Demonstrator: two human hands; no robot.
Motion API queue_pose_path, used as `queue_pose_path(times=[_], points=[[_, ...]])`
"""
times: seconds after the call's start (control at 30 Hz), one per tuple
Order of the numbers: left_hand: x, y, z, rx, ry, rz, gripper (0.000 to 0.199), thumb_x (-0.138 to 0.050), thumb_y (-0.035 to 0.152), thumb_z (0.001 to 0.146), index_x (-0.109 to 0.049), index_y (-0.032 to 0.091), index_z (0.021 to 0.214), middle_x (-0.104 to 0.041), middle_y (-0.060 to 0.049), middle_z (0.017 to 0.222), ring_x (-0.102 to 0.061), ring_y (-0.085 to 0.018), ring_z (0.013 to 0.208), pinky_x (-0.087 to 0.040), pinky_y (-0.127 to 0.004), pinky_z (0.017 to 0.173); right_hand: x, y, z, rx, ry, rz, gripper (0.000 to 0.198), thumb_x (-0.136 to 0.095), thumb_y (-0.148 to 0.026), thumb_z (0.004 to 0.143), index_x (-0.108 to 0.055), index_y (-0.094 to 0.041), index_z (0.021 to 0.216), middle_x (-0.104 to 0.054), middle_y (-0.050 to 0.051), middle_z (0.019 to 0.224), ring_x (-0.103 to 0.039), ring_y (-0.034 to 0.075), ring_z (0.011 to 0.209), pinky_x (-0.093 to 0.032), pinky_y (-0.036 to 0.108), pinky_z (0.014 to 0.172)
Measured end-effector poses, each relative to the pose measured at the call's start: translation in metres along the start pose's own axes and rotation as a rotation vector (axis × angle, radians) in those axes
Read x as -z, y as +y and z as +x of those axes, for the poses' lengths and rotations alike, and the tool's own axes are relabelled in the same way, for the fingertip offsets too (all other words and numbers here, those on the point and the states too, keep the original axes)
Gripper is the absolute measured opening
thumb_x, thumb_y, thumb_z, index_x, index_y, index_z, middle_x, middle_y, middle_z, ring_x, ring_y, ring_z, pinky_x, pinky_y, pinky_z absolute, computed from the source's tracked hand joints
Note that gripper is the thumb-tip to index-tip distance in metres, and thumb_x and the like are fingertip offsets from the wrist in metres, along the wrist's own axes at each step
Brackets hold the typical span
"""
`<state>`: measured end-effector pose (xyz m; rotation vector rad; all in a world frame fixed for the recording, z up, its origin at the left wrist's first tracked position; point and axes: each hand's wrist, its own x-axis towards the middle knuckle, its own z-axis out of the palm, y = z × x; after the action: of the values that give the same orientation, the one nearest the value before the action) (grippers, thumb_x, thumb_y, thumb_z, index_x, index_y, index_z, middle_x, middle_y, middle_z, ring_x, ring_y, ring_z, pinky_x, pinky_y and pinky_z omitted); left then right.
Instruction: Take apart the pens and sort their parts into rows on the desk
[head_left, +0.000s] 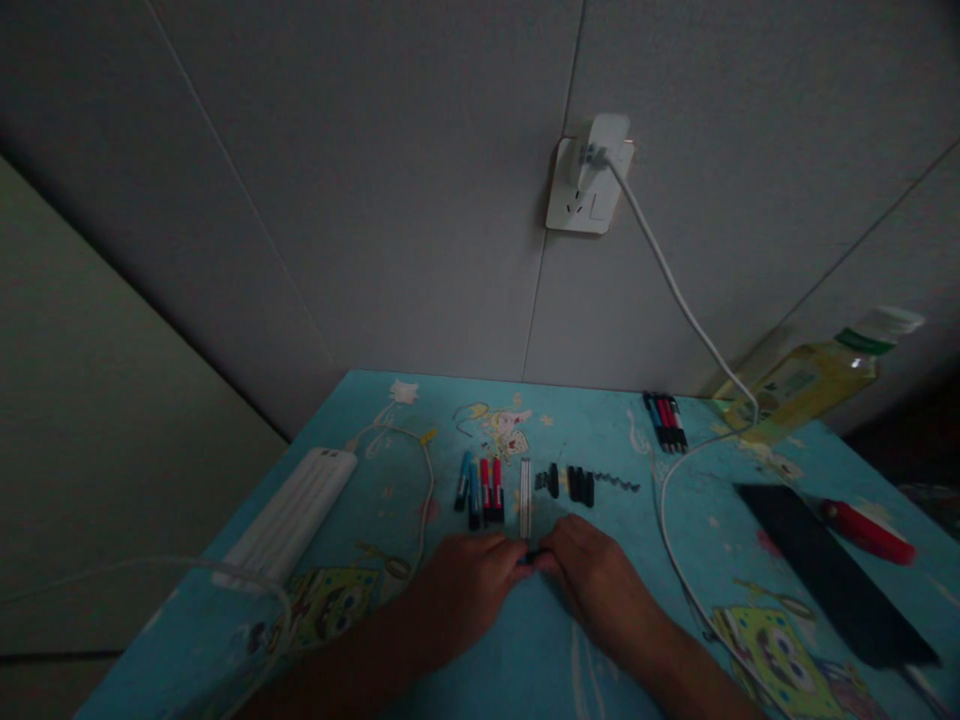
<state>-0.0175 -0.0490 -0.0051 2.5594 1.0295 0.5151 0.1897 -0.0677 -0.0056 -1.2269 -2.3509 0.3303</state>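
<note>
My left hand (466, 590) and my right hand (600, 575) meet low in the middle of the view, both closed. Their fingertips pinch a small dark pen part (534, 554) with a bit of blue on it; most of it is hidden by the fingers. Just beyond lie blue pen barrels (473, 490) and red pen barrels (493, 488) with black lower ends. Beside them, slim white refills (525, 495) lie side by side. Further right are several short black pen pieces (580, 485) and a row of small springs (616, 482).
Several whole pens (666, 422) lie at the back right, near a tilted bottle of yellow liquid (810, 385). A white power strip (289, 515) stands left. On the right are a white cable (667, 530), a dark flat board (832, 570) and a red-handled object (870, 532).
</note>
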Motion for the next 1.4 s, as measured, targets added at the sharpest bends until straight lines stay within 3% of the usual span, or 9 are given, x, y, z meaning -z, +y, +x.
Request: queue_pose_path(times=[0.23, 0.4, 0.53, 0.7, 0.87, 1.0, 1.2, 1.4], points=[[0.010, 0.001, 0.002, 0.073, -0.113, -0.295, 0.037, -0.039, 0.026, 0.104, -0.061, 0.016, 0.076, -0.062, 0.004, 0.063, -0.060, -0.009, 0.057, -0.044, -0.019, 0.058, -0.001, -0.003, 0.001, 0.013, 0.019, -0.115, 0.011, -0.056, -0.021, 0.096, -0.063, -0.017, 0.087, -0.060, 0.005, 0.080, -0.056, 0.022, 0.078, -0.046, 0.034, 0.069], [0.002, -0.011, 0.000, -0.064, 0.077, 0.105, 0.025, -0.044, 0.032, 0.102, -0.064, 0.018, 0.104, -0.066, -0.002, 0.078, -0.065, -0.015, 0.068, -0.049, -0.026, 0.063, 0.010, -0.005, 0.003, -0.026, 0.044, -0.009, 0.015, -0.053, -0.028, 0.098, -0.064, -0.020, 0.105, -0.063, 0.006, 0.091, -0.058, 0.022, 0.086, -0.049, 0.036, 0.079], [0.000, -0.016, -0.002, -0.190, 0.173, 0.267, 0.023, -0.044, 0.029, 0.102, -0.062, 0.017, 0.109, -0.063, -0.001, 0.076, -0.063, -0.015, 0.064, -0.048, -0.027, 0.060, 0.016, -0.005, 0.001, -0.069, 0.023, 0.106, 0.019, -0.048, -0.029, 0.101, -0.062, -0.022, 0.110, -0.065, 0.006, 0.097, -0.060, 0.021, 0.091, -0.048, 0.037, 0.084], [-0.003, -0.014, -0.003, -0.214, 0.138, 0.263, 0.016, -0.048, 0.028, 0.101, -0.061, 0.018, 0.101, -0.061, 0.000, 0.076, -0.064, -0.016, 0.069, -0.049, -0.028, 0.061, 0.008, -0.001, 0.000, -0.152, -0.035, 0.120, 0.029, -0.042, -0.031, 0.103, -0.064, -0.020, 0.087, -0.064, 0.004, 0.081, -0.060, 0.020, 0.080, -0.049, 0.036, 0.077], [-0.004, -0.015, -0.003, -0.138, 0.118, 0.247, 0.017, -0.050, 0.032, 0.100, -0.061, 0.019, 0.105, -0.062, 0.001, 0.076, -0.064, -0.016, 0.068, -0.049, -0.028, 0.061, 0.005, -0.002, 0.001, -0.138, 0.007, 0.208, 0.014, -0.053, -0.028, 0.099, -0.063, -0.022, 0.105, -0.065, 0.004, 0.095, -0.062, 0.020, 0.091, -0.050, 0.034, 0.084], [-0.002, -0.015, -0.003, -0.164, 0.124, 0.253, 0.017, -0.048, 0.029, 0.101, -0.061, 0.018, 0.105, -0.062, 0.000, 0.076, -0.064, -0.015, 0.067, -0.049, -0.028, 0.059, 0.011, -0.006, 0.000, -0.131, 0.016, 0.222, 0.022, -0.051, -0.028, 0.099, -0.058, -0.023, 0.119, -0.065, 0.006, 0.106, -0.061, 0.021, 0.098, -0.048, 0.036, 0.089], [-0.004, -0.014, -0.003, -0.167, 0.132, 0.236, 0.017, -0.049, 0.029, 0.100, -0.061, 0.019, 0.096, -0.059, 0.001, 0.073, -0.062, -0.015, 0.066, -0.047, -0.027, 0.059, 0.004, -0.003, 0.000, -0.158, -0.021, 0.178, 0.026, -0.042, -0.030, 0.103, -0.063, -0.022, 0.091, -0.064, 0.004, 0.085, -0.060, 0.020, 0.083, -0.049, 0.037, 0.080], [-0.003, -0.014, -0.002, -0.120, 0.139, 0.262, 0.013, -0.052, 0.027, 0.099, -0.062, 0.019, 0.102, -0.062, 0.000, 0.076, -0.063, -0.016, 0.069, -0.048, -0.028, 0.063, 0.005, -0.007, 0.000, -0.183, 0.074, 0.307, 0.014, -0.055, -0.027, 0.097, -0.061, -0.023, 0.109, -0.065, 0.005, 0.104, -0.060, 0.021, 0.099, -0.047, 0.036, 0.090]])
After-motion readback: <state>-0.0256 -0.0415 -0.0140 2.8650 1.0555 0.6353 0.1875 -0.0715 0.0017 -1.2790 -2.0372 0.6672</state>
